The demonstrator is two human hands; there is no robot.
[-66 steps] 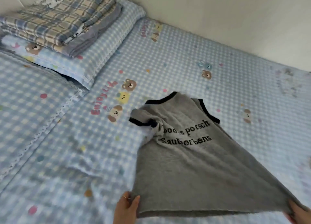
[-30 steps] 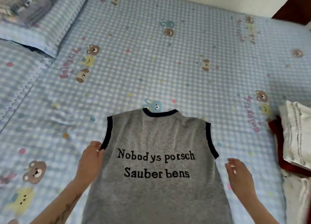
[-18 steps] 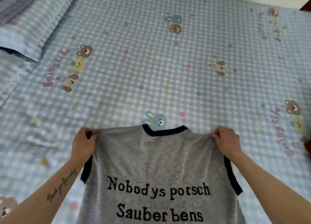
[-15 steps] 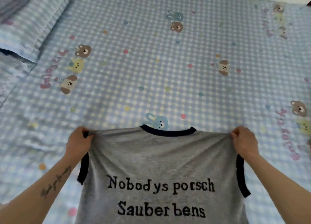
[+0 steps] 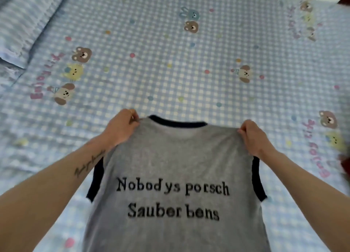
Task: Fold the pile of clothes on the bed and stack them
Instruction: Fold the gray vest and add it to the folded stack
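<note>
Over the bed [image 5: 189, 66], right in front of the camera, a grey vest [image 5: 176, 168] is stretched out by its shoulders, printed side facing us, dark trim showing at the neck and armholes. The left hand [image 5: 121, 127] pinches the left shoulder seam, fingers curled tight on the cloth; the right hand [image 5: 252, 136] pinches the right shoulder the same way, and the top edge runs taut between them. The lower part of the vest drops out of frame, so I cannot tell whether the hem touches the bed. This looks like the laying-out step for this one garment: get it squared up before any fold goes in. The next move, I'd say, calls for lowering it flat on the checked sheet with both shoulders level and no slack bunching under the print, then bringing the sides in. A sliver of red at the right edge [image 5: 345, 161] may be other clothing, but it is too blurred to say.
</note>
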